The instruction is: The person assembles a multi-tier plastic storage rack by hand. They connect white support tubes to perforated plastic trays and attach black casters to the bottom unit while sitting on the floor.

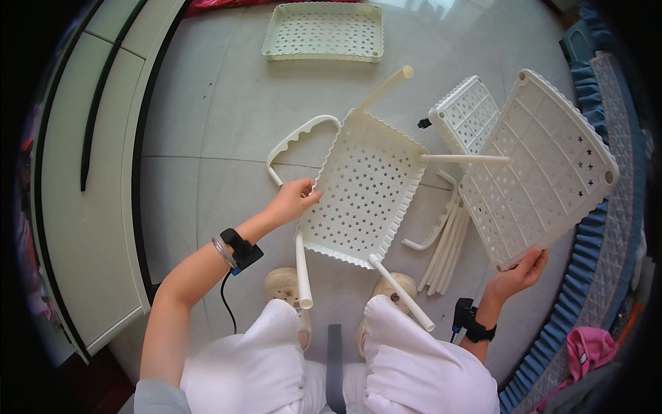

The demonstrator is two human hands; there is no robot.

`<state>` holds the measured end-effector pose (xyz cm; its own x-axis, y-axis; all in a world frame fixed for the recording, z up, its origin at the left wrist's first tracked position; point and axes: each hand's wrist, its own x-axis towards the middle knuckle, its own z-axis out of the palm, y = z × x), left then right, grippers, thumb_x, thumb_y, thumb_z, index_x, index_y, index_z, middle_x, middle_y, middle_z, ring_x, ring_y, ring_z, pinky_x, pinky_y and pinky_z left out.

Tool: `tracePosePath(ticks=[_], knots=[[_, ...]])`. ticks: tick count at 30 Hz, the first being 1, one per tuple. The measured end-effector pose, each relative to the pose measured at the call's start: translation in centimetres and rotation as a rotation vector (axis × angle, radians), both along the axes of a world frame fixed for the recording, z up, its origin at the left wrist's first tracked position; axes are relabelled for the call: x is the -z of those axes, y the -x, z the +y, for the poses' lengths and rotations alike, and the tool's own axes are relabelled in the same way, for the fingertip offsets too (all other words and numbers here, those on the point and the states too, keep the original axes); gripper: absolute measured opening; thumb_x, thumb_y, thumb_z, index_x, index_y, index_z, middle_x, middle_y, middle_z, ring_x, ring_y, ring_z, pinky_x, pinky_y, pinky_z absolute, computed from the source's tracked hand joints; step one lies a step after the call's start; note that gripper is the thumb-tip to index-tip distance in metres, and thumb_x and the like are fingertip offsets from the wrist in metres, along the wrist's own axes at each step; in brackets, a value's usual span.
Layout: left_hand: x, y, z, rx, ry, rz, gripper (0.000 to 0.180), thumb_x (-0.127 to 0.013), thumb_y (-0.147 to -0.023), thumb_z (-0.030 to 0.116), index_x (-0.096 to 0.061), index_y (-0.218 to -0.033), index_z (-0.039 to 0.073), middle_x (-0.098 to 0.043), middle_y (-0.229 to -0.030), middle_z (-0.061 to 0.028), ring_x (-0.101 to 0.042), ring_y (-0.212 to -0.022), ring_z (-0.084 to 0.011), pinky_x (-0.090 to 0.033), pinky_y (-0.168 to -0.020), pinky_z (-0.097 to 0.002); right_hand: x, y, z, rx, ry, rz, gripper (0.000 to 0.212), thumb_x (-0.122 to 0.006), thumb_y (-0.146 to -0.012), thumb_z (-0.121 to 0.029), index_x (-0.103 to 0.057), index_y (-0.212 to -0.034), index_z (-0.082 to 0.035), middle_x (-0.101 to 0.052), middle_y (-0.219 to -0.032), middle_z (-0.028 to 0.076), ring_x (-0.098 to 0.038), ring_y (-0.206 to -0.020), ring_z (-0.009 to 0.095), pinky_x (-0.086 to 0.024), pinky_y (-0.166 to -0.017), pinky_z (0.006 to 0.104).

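Observation:
My left hand [295, 201] grips the left rim of a white plastic shelf tray [362, 186] with star-shaped holes and a scalloped edge. Tubes stand in its corners: a near-left tube [303, 272], a near-right tube [403, 293], a far-left tube [383, 90] and a far-right tube [465, 159]. At the right, my right hand [518, 274] holds a second shelf tray [541, 165] by its near corner. This one is raised and tilted, showing its ribbed underside. The far-right tube's end overlaps it; I cannot tell whether they touch.
Farther off lie another white tray [323, 31] and a smaller tray [469, 114]. A curved white handle [296, 134] rests left of the held tray, a second handle [438, 221] beside several loose tubes [448, 252] at right. A cabinet [89, 186] borders the left, blue ruffled fabric [552, 324] the right.

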<state>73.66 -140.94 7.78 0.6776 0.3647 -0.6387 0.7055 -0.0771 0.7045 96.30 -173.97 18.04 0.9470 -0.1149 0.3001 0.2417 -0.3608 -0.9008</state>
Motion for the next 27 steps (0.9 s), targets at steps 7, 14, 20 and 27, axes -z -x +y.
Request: tracePosePath(ticks=[7, 14, 20, 27], knots=[[1.2, 0.0, 2.3, 0.208, -0.926, -0.245, 0.017, -0.060, -0.084, 0.019, -0.057, -0.093, 0.004, -0.058, -0.089, -0.0096, -0.058, -0.079, -0.0252, -0.048, -0.067, -0.0368, -0.8, -0.3, 0.6, -0.033, 0.011, -0.031, 0.031, -0.045, -0.098, -0.023, -0.050, -0.111, 0.004, -0.053, -0.096, 0.005, -0.049, -0.088, 0.012, -0.039, -0.080, 0.0242], [4.8, 1.0, 7.7, 0.178, -0.994, 0.027, 0.025, -0.057, -0.084, 0.012, -0.049, -0.106, 0.005, -0.053, -0.103, -0.0109, -0.055, -0.093, -0.0314, -0.048, -0.075, -0.0407, -0.7, 1.4, 2.1, -0.017, -0.079, -0.004, 0.027, -0.046, -0.097, -0.024, -0.051, -0.105, 0.002, -0.051, -0.090, 0.003, -0.046, -0.081, 0.010, -0.037, -0.071, 0.0202], [6.2, 2.3, 9.9, 0.190, -1.171, 0.015, 0.023, -0.051, -0.086, 0.007, -0.048, -0.108, 0.006, -0.053, -0.097, -0.0108, -0.057, -0.087, -0.0312, -0.049, -0.070, -0.0434, -0.2, 1.3, 1.4, -0.048, -0.051, -0.015, 0.022, -0.046, -0.097, -0.021, -0.050, -0.102, 0.000, -0.048, -0.086, 0.000, -0.044, -0.077, 0.007, -0.036, -0.067, 0.0196], [3.2, 3.8, 12.8, 0.036, -1.062, 0.403, 0.028, -0.043, -0.090, 0.010, -0.047, -0.118, 0.009, -0.052, -0.100, -0.0130, -0.060, -0.078, -0.0342, -0.050, -0.067, -0.0454, -0.1, 0.7, 1.9, -0.030, -0.100, -0.048, 0.022, -0.047, -0.097, -0.022, -0.051, -0.101, -0.001, -0.044, -0.080, -0.003, -0.038, -0.069, 0.005, -0.030, -0.058, 0.0182]])
